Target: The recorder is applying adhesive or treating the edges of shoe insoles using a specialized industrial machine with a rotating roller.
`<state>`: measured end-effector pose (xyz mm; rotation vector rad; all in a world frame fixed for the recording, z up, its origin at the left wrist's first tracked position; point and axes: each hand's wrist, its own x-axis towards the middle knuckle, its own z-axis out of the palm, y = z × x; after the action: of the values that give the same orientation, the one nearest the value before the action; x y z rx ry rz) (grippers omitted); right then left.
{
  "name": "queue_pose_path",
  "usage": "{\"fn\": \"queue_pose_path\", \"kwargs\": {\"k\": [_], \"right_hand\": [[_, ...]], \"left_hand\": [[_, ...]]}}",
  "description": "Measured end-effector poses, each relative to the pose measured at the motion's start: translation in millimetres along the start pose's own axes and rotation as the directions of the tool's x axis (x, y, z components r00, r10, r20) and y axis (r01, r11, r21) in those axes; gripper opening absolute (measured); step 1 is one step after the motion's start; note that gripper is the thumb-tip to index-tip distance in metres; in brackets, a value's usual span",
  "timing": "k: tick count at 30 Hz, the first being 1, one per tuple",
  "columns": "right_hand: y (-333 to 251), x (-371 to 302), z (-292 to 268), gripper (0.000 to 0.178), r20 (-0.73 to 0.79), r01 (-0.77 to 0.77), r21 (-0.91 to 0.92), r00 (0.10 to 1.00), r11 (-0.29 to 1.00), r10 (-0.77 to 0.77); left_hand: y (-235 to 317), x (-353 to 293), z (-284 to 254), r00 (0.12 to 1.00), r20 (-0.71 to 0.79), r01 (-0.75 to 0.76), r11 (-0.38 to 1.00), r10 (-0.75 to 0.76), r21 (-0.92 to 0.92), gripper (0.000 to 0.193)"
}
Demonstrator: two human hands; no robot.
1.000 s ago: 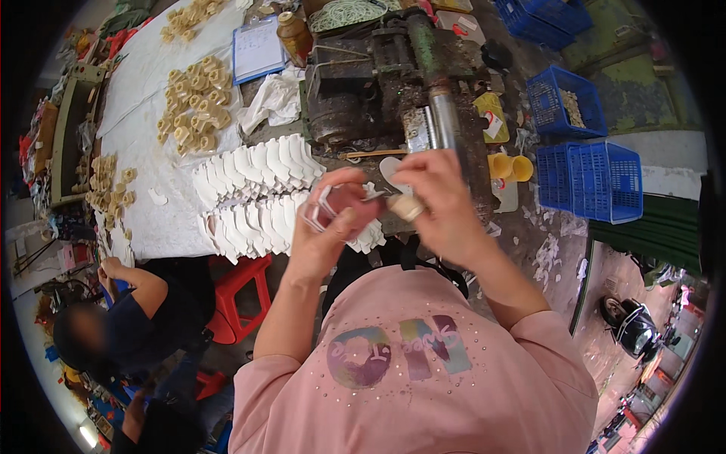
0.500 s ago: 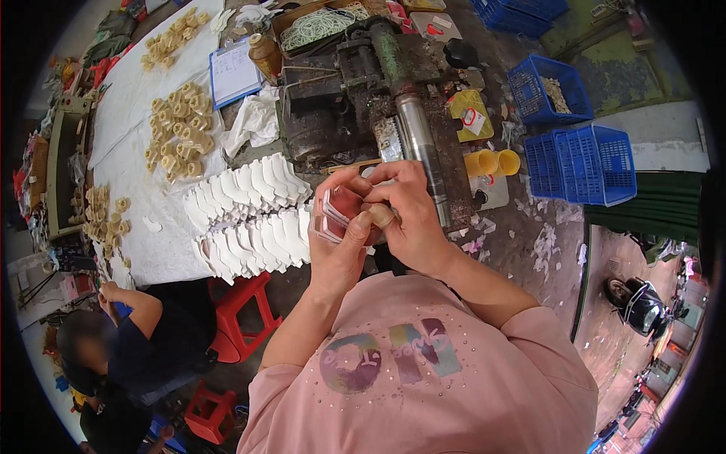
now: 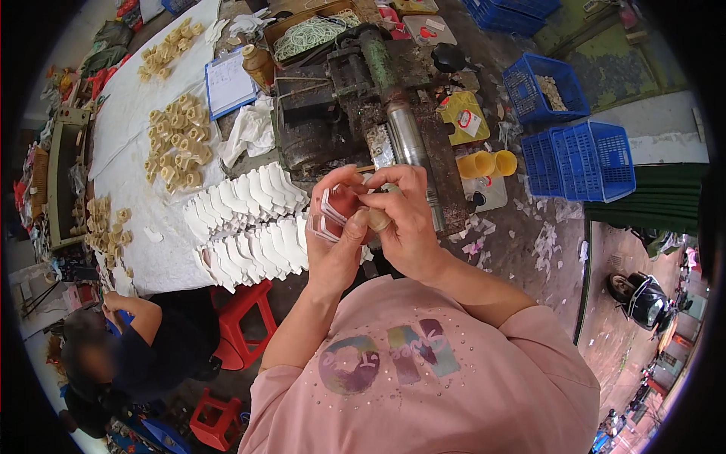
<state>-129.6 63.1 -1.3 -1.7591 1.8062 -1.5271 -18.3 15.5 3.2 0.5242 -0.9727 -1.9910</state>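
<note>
My left hand (image 3: 336, 253) is closed around a few bent, white-edged pieces (image 3: 327, 227) with pinkish-red faces, held in front of my chest. The fingers of my right hand (image 3: 404, 223) are curled in against the left one, pinching at the inner side of these pieces. A yellowish, translucent bit (image 3: 380, 221) shows at the right fingertips; whether it is a finger cover or a held part I cannot tell. Just left of my hands, two rows of similar white, wavy-edged pieces (image 3: 246, 193) stand packed on the table.
A greasy metal machine (image 3: 325, 113) with a shiny cylinder lies beyond my hands. Several piles of tan moulded parts (image 3: 178, 140) and a clipboard (image 3: 229, 83) are on the white-covered table (image 3: 113, 151). Blue crates (image 3: 578, 163) stand right; a red stool (image 3: 246, 325) and another person (image 3: 151, 340) are left.
My hands stay together on the pieces, with only a slight shift of the fingers. The view has tilted a little. The person at the left has moved slightly.
</note>
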Motion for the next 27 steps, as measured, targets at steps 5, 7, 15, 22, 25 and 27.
{"fn": "queue_pose_path", "kwargs": {"k": [5,7,15,22,25,27], "right_hand": [[1,4,-9,0.010,0.089,-0.169,0.174,0.984,0.970,0.155],[4,4,-21,0.007,0.142,-0.194,0.342,0.978,0.920,0.153],[65,36,-112,0.009,0.190,-0.415,-0.273,0.861,0.868,0.472],[72,22,-81,0.013,0.265,-0.073,-0.451,0.941,0.890,0.211],[79,16,-86,0.015,0.113,-0.323,-0.255,0.926,0.912,0.359],[72,15,-88,0.013,0.106,-0.441,-0.233,0.875,0.867,0.473]], "left_hand": [[2,1,5,0.999,0.013,0.029,0.999,-0.029,0.024,0.048],[8,6,7,0.996,-0.062,0.071,0.997,-0.068,0.044,0.044],[-16,12,-50,0.998,-0.021,0.053,0.638,-0.057,0.768,0.046],[-31,14,-2,0.963,0.227,-0.149,0.420,-0.142,0.895,0.055],[-18,13,-15,0.981,0.150,-0.075,0.478,-0.120,0.875,0.048],[-10,8,-38,0.989,0.149,-0.117,0.520,-0.019,0.846,0.043]]}}
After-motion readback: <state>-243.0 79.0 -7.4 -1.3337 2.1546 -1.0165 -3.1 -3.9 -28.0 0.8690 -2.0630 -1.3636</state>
